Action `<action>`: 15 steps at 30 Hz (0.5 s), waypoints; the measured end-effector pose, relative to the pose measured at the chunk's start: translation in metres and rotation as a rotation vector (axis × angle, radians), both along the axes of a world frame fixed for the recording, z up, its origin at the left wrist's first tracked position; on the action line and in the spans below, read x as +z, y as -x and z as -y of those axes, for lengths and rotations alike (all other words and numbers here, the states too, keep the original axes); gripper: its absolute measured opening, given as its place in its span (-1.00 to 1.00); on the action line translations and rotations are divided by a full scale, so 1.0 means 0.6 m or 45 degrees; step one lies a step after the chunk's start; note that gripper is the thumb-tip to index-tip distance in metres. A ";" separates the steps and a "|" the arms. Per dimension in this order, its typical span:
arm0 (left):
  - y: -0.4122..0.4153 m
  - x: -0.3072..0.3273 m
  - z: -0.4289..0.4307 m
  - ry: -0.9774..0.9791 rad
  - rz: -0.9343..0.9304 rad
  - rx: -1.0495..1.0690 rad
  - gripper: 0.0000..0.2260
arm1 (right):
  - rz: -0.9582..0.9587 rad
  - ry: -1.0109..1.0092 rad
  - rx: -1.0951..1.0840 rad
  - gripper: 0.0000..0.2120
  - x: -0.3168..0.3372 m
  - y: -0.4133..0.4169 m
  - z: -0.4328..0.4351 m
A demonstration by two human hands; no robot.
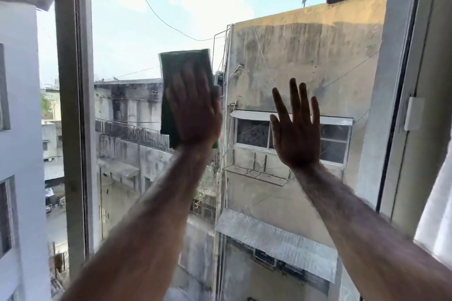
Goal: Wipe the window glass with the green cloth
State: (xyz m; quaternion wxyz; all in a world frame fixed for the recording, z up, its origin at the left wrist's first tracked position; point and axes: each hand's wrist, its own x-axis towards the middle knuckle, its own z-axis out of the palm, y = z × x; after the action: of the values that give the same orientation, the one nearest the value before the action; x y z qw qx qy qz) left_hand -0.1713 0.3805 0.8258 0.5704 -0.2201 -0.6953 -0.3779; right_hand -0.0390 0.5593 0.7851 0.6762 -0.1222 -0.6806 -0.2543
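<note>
We're pressing the cloth [184, 64] flat on the middle of the glass [146, 32] with the left hand [195, 110], fingers straight, right hand [297, 137] spread bare on the glass, risking smudges and the unpinched cloth slipping.

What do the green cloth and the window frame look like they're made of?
Green cloth: likely soft microfibre or a similar fabric, matte, since it lies limp and flat under the left hand. Window frame: smooth, pale grey, probably painted aluminium or uPVC; the look leaves it open.

Blurred left hand [195, 110] covers most of the green cloth [185, 59].
</note>
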 end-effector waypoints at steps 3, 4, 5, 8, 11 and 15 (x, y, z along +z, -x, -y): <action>-0.044 -0.080 -0.060 0.393 -0.328 -0.124 -0.46 | 0.001 0.005 -0.007 -0.47 0.002 -0.001 0.000; -0.042 -0.115 -0.055 0.502 -0.373 -0.156 -0.46 | 0.013 0.011 -0.015 -0.46 0.002 -0.003 -0.001; -0.029 -0.145 -0.038 0.584 -0.396 -0.163 -0.46 | 0.028 0.017 -0.021 -0.45 0.002 -0.004 -0.002; 0.039 -0.206 0.052 0.691 -0.382 -0.117 -0.45 | 0.057 0.041 -0.006 -0.46 0.003 -0.005 0.000; 0.110 -0.193 0.152 0.602 -0.296 -0.014 -0.43 | 0.054 0.047 -0.020 -0.46 0.001 -0.003 0.001; 0.130 -0.052 0.162 0.178 0.000 0.035 -0.48 | 0.017 0.023 -0.033 -0.46 0.000 0.003 0.001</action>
State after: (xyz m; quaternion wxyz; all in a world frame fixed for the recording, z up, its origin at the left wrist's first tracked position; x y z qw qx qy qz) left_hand -0.2490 0.2836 0.7945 0.5587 -0.2498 -0.7230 -0.3204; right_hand -0.0407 0.5587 0.7850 0.6671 -0.1353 -0.6857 -0.2579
